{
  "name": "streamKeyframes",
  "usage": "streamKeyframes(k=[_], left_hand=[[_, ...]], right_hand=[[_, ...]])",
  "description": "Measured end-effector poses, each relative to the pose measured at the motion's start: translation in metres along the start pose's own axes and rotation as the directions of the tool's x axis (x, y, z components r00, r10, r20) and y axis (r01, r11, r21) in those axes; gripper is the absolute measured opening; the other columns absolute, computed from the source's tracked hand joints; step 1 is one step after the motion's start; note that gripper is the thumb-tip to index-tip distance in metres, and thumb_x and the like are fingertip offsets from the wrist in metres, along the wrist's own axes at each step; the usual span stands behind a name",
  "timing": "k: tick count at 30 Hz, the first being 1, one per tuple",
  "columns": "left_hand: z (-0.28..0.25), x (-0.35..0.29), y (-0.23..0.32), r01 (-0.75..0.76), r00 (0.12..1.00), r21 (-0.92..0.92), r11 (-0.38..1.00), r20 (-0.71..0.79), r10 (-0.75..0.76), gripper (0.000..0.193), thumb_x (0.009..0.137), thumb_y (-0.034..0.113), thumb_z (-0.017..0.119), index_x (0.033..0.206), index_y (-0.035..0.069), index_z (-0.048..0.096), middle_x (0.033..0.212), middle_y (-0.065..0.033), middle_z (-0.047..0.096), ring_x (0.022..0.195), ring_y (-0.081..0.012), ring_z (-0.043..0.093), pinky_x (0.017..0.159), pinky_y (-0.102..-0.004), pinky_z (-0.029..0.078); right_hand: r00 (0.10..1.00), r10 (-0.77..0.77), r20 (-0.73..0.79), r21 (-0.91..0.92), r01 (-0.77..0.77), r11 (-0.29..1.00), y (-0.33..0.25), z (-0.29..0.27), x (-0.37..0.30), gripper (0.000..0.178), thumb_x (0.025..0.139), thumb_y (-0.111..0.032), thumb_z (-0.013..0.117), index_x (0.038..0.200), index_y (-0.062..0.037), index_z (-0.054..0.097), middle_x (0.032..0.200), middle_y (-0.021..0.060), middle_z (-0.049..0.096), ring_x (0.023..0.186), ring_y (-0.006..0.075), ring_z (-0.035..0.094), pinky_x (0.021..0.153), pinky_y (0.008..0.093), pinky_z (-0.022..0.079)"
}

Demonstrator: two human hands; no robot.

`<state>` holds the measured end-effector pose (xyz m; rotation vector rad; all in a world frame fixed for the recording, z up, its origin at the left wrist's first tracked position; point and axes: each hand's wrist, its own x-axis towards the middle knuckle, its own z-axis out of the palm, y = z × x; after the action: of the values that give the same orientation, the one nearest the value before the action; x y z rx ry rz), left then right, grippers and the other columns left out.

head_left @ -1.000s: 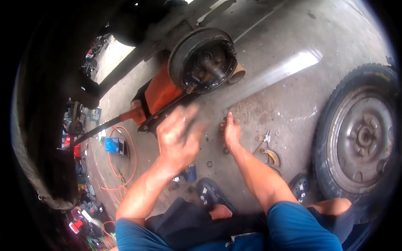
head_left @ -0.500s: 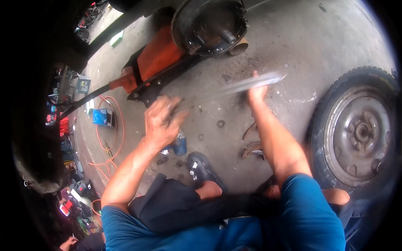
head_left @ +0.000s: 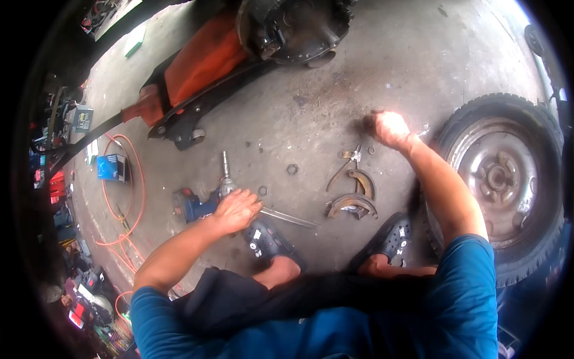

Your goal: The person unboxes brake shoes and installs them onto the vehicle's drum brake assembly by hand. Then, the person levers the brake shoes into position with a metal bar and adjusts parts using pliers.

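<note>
Person squats on the concrete floor [head_left: 311, 113], both feet in dark clogs, work spread within arm's reach in front. Left hand [head_left: 236, 209] rests on the blue impact wrench [head_left: 200, 203], which lies on its side on the floor just ahead of the left clog [head_left: 269, 239]; fingers curl over the wrench's front end, near where the long socket extension [head_left: 225, 170] sticks out away from the body. Grip looks closed around the tool, though the underside of the hand is hidden. A thin metal bar [head_left: 290, 218] lies just right of that hand, touching or nearly so; cannot tell which. Right hand [head_left: 388, 128] is stretched out to the floor near the tyre [head_left: 508, 179], fist clenched; overexposed, so whether it grasps anything small cannot be told. Brake shoes [head_left: 353, 197], two curved pieces with a spring and clip, lie together between the hands, probably laid out as a set to keep parts in one spot. A loose nut [head_left: 292, 169] and a ring [head_left: 262, 191] sit near the wrench. The wheel lies flat at the right, out of the way yet close. Orange jack [head_left: 197, 66] props the bare hub [head_left: 293, 24] at top, holding it clear of the floor. Orange hose [head_left: 128, 191] loops at the left, well apart.
</note>
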<state>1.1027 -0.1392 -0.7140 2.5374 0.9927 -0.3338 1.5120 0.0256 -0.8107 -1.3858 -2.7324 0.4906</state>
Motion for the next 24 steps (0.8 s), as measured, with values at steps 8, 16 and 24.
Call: streamKeyframes(k=[8,16,24], left_hand=[[-0.007,0.03,-0.007,0.054,0.993,-0.065,0.996,0.11,-0.047,0.024,0.081,0.015,0.052,0.099,0.003,0.063,0.098,-0.0158,0.056,0.098,-0.0308,0.052,0.087,-0.0443,0.042],[-0.008,0.029,-0.007,0.09,0.976,-0.084,0.992,0.207,-0.071,0.028,0.077,0.016,0.057,0.101,0.002,0.061,0.095,-0.0155,0.058,0.097,-0.0316,0.055,0.087,-0.0427,0.044],[-0.032,0.052,0.001,0.096,0.97,-0.031,0.995,0.226,-0.087,0.027,0.075,0.018,0.062,0.098,0.004,0.063,0.093,-0.0149,0.061,0.094,-0.0318,0.057,0.083,-0.0418,0.046]], right_hand=[[0.998,0.059,-0.037,-0.09,-0.062,0.994,-0.089,0.047,-0.012,0.021,0.08,-0.016,0.053,0.097,-0.0055,0.061,0.107,0.0195,0.06,0.094,0.0352,0.061,0.077,0.0413,0.051],[0.924,0.243,0.295,0.11,-0.286,0.952,-0.081,0.034,0.003,0.023,0.073,-0.016,0.064,0.093,-0.0035,0.061,0.094,0.0184,0.064,0.091,0.0342,0.062,0.081,0.0406,0.049],[0.922,0.106,0.373,0.614,-0.331,0.716,-0.094,-0.005,0.023,0.028,0.077,-0.026,0.067,0.088,-0.0014,0.069,0.091,0.0175,0.068,0.089,0.0296,0.064,0.081,0.0394,0.049]])
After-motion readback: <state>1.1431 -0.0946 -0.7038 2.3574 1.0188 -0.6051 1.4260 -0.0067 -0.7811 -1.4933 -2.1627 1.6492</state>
